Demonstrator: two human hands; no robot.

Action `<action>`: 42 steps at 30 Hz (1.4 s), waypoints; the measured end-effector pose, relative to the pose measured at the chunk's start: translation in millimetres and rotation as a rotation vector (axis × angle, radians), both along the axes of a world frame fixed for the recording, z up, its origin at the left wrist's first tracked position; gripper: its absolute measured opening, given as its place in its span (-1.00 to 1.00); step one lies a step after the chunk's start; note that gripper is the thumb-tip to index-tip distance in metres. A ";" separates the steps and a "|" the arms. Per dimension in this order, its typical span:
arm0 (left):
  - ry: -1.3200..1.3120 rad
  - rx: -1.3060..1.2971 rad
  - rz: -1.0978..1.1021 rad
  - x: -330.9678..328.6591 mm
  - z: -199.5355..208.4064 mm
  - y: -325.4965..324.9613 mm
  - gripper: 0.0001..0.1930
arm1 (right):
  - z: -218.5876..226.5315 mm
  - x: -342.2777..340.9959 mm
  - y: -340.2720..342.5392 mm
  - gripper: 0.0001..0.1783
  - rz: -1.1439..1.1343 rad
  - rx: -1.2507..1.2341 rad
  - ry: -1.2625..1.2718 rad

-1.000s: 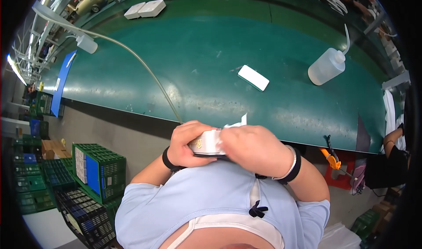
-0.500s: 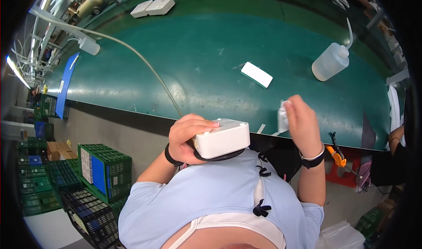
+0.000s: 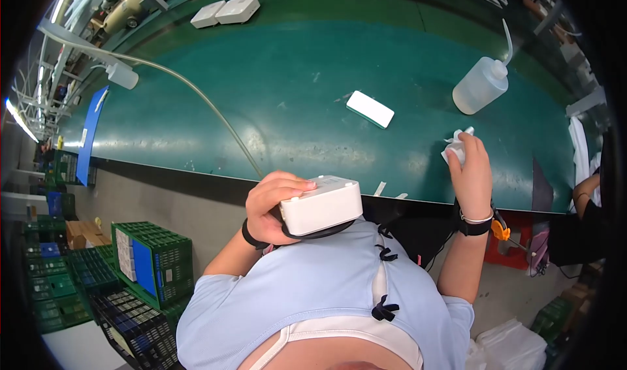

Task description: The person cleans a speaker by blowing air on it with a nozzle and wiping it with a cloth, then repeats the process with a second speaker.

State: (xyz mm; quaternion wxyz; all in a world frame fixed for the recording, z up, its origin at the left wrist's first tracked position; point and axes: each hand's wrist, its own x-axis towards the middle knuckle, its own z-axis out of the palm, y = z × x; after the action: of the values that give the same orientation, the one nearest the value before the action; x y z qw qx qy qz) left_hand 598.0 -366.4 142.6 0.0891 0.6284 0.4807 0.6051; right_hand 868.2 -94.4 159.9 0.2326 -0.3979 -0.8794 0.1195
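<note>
While the left hand (image 3: pixel 264 207) is grasping a white, box-shaped plastic unit with rounded corners (image 3: pixel 323 210) by its left side, close to the person's chest, the right hand (image 3: pixel 471 174) is pinching a crumpled, thin white wipe (image 3: pixel 456 150) out over the smooth green worktop (image 3: pixel 294 102). The left fingers are lying across the unit's upper face, and a black rim (image 3: pixel 320 233) is showing along its lower edge. The right fingers are curling around the wipe; whether it is touching the worktop, one cannot tell. Just beyond the right hand, a translucent plastic squeeze bottle with a bent spout (image 3: pixel 481 88) is sitting on the worktop. Farther off, between the hands, a white rectangular block with a green underside (image 3: pixel 370 109) is lying flat, and nearer, two narrow whitish strips (image 3: pixel 379 189) are lying by the front edge. Beyond the left hand, a pale flexible hose (image 3: pixel 212 102) is curving down toward the fingers. To the left of that hand, and lower, green plastic crates (image 3: pixel 175 256) are standing on the grey floor (image 3: pixel 219 229).
</note>
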 end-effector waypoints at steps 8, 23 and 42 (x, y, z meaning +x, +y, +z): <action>-1.291 -0.099 -0.117 11.4 -4.8 6.4 -0.24 | -13.3 2.1 -0.5 -0.65 0.072 -0.014 -0.059; -1.706 -0.282 -0.786 -9.5 -24.4 21.4 -0.45 | 19.6 -1.3 -48.7 -0.78 0.090 0.260 0.099; -2.217 0.000 -1.217 24.7 -20.9 13.1 -0.44 | -216.5 177.9 -31.0 -0.53 -0.478 -0.680 1.109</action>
State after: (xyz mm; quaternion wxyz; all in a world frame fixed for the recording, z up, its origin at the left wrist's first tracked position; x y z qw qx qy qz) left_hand 622.7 -353.3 121.7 0.7064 -0.0958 -0.2178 0.6666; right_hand 1046.1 -125.4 -56.7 0.5301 -0.5119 -0.4325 0.5195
